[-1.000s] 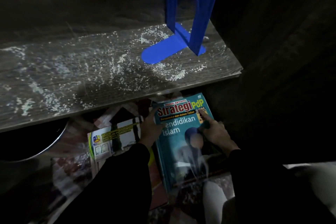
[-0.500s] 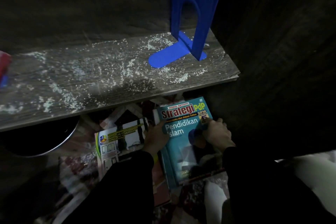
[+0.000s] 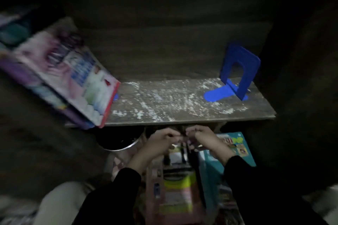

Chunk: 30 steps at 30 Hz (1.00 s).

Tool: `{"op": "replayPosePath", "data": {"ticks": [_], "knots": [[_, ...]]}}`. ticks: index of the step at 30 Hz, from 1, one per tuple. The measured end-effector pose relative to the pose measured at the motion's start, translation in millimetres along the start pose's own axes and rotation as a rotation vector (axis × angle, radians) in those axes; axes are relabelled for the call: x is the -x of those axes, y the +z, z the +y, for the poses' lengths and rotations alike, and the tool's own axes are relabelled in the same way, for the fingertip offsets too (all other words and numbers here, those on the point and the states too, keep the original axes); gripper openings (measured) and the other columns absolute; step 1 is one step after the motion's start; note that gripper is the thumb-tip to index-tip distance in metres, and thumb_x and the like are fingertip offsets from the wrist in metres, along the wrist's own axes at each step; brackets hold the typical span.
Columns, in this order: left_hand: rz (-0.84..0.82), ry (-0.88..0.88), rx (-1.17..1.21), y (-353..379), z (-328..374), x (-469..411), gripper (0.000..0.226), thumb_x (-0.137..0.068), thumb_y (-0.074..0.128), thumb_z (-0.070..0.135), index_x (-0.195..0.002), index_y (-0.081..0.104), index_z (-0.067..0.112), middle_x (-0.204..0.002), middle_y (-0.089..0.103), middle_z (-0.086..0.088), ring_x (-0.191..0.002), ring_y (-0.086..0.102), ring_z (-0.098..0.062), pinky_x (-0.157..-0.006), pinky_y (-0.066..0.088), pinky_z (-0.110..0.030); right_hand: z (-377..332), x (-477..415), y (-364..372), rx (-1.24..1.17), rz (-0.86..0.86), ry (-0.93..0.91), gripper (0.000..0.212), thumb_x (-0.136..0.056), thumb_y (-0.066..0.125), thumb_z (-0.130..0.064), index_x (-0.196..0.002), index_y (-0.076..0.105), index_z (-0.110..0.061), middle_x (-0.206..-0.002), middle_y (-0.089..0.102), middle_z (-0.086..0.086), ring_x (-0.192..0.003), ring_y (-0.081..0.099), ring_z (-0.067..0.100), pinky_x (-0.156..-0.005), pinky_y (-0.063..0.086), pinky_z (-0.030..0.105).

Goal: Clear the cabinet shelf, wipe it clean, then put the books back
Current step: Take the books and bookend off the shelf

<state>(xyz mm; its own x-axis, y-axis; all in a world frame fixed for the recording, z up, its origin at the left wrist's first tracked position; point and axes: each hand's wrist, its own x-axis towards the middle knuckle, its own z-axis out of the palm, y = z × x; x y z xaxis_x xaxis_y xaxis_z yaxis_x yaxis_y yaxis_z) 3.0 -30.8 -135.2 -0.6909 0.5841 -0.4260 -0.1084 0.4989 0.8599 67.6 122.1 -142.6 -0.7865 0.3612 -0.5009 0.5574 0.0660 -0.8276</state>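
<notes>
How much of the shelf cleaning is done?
Done: a teal paperback book and a pink-and-yellow book already lie down below. In hand: the left hand and right hand curl together under the dusty grey wooden shelf; holding what, I cannot tell. Left: leaning purple-and-white books and a blue bookend sit on it, unwiped.

light: dim, dark corners | blur: leaning books smeared | shelf centre lit, fairly sharp
</notes>
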Motion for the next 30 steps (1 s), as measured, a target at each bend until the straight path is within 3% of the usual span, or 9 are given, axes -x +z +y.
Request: {"op": "replayPosePath", "data": {"ticks": [5,9,11,13,16,19,21,24,30], "knots": [[0.553,0.233,-0.110,-106,33,63,0.018,-0.089,0.060,0.007,-0.089,0.066,0.024,-0.061,0.058,0.011,-0.058,0.055,-0.004,-0.063,0.044,-0.022,-100,7,95,-0.172,-0.168,-0.188,0.015,-0.094,0.052,-0.007,-0.105,0.058,-0.014,-0.067,0.055,0.006,-0.044,0.048,0.010,-0.042,0.036,0.018],[1.106,0.345,-0.371,-166,48,111,0.030,-0.085,0.062,0.010,-0.115,0.062,0.016,-0.095,0.061,-0.007,-0.086,0.060,-0.025,-0.079,0.042,-0.030,-166,24,153,-0.117,-0.189,-0.397,0.027,-0.090,0.056,-0.002,-0.112,0.061,-0.015,-0.083,0.059,0.013,-0.059,0.052,0.022,-0.047,0.038,0.021],[1.248,0.383,-0.406,-185,51,121,0.046,-0.085,0.063,0.011,-0.130,0.051,0.013,-0.110,0.053,-0.014,-0.099,0.055,-0.033,-0.086,0.041,-0.038,-188,29,171,-0.032,-0.182,-0.489,0.042,-0.089,0.058,-0.003,-0.129,0.054,-0.017,-0.096,0.057,0.015,-0.070,0.056,0.028,-0.054,0.038,0.020],[1.278,0.400,-0.469,-196,55,127,0.064,-0.086,0.063,0.012,-0.144,0.036,0.013,-0.125,0.044,-0.018,-0.113,0.047,-0.036,-0.093,0.037,-0.038,-201,32,182,0.038,-0.216,-0.580,0.062,-0.088,0.059,-0.004,-0.143,0.038,-0.026,-0.111,0.055,0.010,-0.086,0.058,0.020,-0.066,0.043,0.013],[1.252,0.353,-0.522,-207,63,127,0.082,-0.088,0.063,0.019,-0.153,0.012,0.019,-0.144,0.028,-0.018,-0.126,0.037,-0.037,-0.095,0.037,-0.039,-209,32,196,0.132,-0.268,-0.734,0.084,-0.087,0.061,-0.004,-0.149,0.019,-0.040,-0.142,0.041,0.001,-0.116,0.046,0.011,-0.096,0.045,0.029],[1.226,0.270,-0.500,-215,72,124,0.089,-0.090,0.061,0.026,-0.153,-0.002,0.026,-0.152,0.015,-0.018,-0.131,0.032,-0.040,-0.091,0.041,-0.041,-211,28,207,0.128,-0.331,-0.798,0.096,-0.085,0.064,-0.007,-0.143,0.008,-0.058,-0.146,0.036,-0.007,-0.119,0.047,0.011,-0.091,0.049,0.027],[1.220,0.244,-0.526,-218,76,123,0.089,-0.091,0.060,0.028,-0.152,-0.004,0.029,-0.152,0.014,-0.018,-0.131,0.031,-0.039,-0.089,0.042,-0.042,-213,27,209,0.119,-0.352,-0.830,0.098,-0.084,0.062,-0.003,-0.144,0.006,-0.056,-0.140,0.039,-0.010,-0.121,0.046,0.010,-0.096,0.045,0.026],[1.210,0.189,-0.557,-222,78,119,0.088,-0.091,0.059,0.030,-0.152,-0.004,0.031,-0.149,0.015,-0.017,-0.129,0.031,-0.037,-0.083,0.043,-0.041,-216,27,211,0.154,-0.361,-0.858,0.099,-0.082,0.059,0.002,-0.148,0.004,-0.048,-0.112,0.043,-0.016,-0.101,0.043,0.001,-0.089,0.039,0.016],[1.359,0.224,-0.634,-224,83,120,0.069,-0.082,0.065,0.022,-0.142,0.032,0.017,-0.132,0.028,-0.017,-0.114,0.032,-0.035,-0.084,0.041,-0.041,-217,23,210,0.185,-0.368,-0.836,0.102,-0.083,0.064,-0.004,-0.144,0.002,-0.057,-0.112,0.028,-0.010,-0.077,0.035,-0.007,-0.067,0.037,0.013]]}}
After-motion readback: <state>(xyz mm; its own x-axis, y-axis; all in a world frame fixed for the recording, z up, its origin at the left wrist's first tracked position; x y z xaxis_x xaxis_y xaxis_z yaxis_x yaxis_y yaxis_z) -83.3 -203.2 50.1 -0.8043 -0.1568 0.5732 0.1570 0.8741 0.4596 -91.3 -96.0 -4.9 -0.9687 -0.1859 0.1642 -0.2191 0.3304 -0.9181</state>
